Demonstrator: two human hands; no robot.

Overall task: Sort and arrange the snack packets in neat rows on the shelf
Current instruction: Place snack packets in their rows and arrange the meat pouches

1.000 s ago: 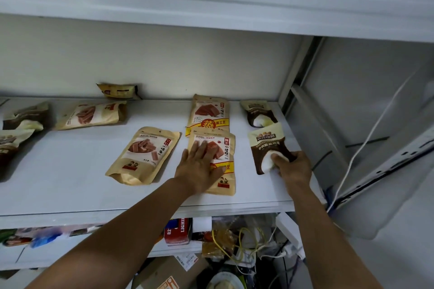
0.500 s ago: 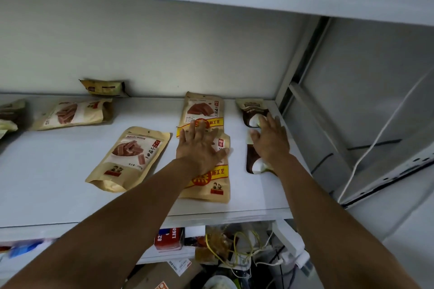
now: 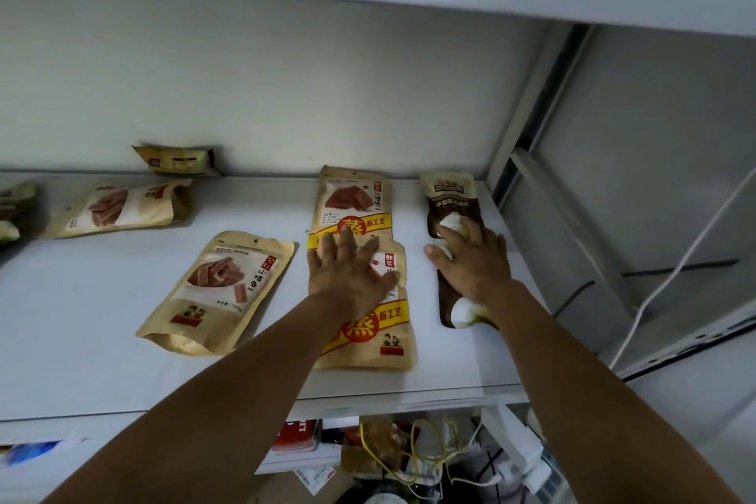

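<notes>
On the shelf (image 3: 82, 360), the near middle packet (image 3: 376, 340) overlaps the far middle packet (image 3: 352, 196) behind it. Just right, the near right packet (image 3: 458, 313) lies before the far right packet (image 3: 448, 192). The left packet (image 3: 217, 291) lies left, apart.

Our left hand (image 3: 347, 278) covers the upper half of the banded packet (image 3: 370, 338) under it; our right hand (image 3: 476, 264) hides where the two brown packets (image 3: 448, 196) meet. Far left of our left hand, the edge cuts off dark packets (image 3: 14, 209). Below both hands, the lower-shelf clutter (image 3: 388, 456) is blurred.
</notes>
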